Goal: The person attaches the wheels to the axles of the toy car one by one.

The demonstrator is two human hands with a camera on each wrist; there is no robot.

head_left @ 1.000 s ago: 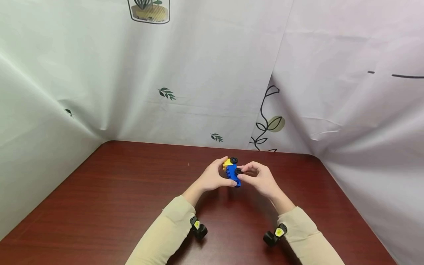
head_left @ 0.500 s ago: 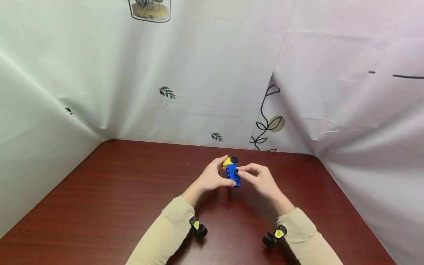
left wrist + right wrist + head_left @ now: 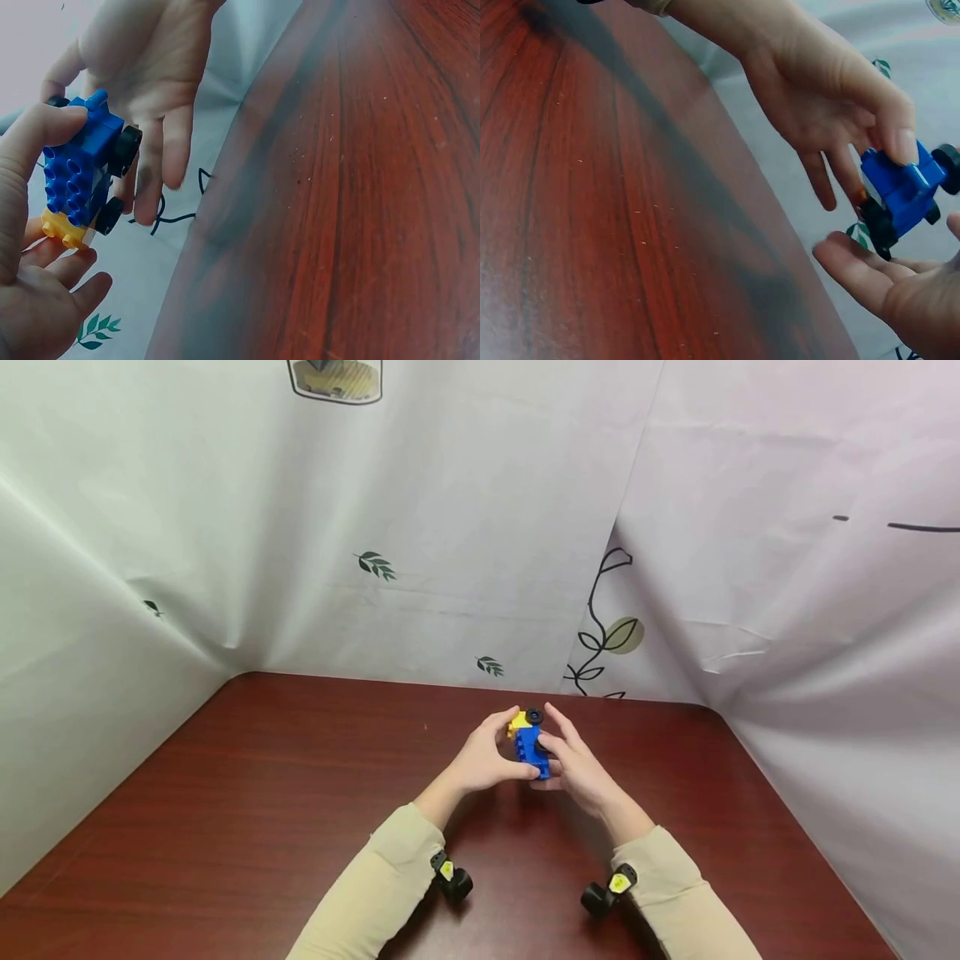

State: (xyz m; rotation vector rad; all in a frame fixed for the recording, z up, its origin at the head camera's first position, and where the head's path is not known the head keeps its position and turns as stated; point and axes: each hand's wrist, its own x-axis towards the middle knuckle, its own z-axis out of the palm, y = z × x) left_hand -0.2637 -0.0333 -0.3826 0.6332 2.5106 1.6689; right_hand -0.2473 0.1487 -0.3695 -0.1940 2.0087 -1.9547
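A toy car of blue and yellow building blocks with black wheels is held up over the table between both hands. My left hand grips it lengthwise, thumb on the blue end and fingertips at the yellow end. In the left wrist view, round studs show along the blue block. My right hand is spread close beside the car's wheeled side, its fingers mostly straight. From the right wrist view, the right hand lies just below the wheels, palm and fingers extended.
A dark red wood-grain table extends beneath the arms. Pale cloth printed with leaves and plants hangs around its back and sides. Small black cameras are strapped at both sleeve cuffs.
My right hand has gone from pinching at a black wheel to spreading its fingers around the wheeled side. My left hand keeps its grip on the toy car, which has barely moved.
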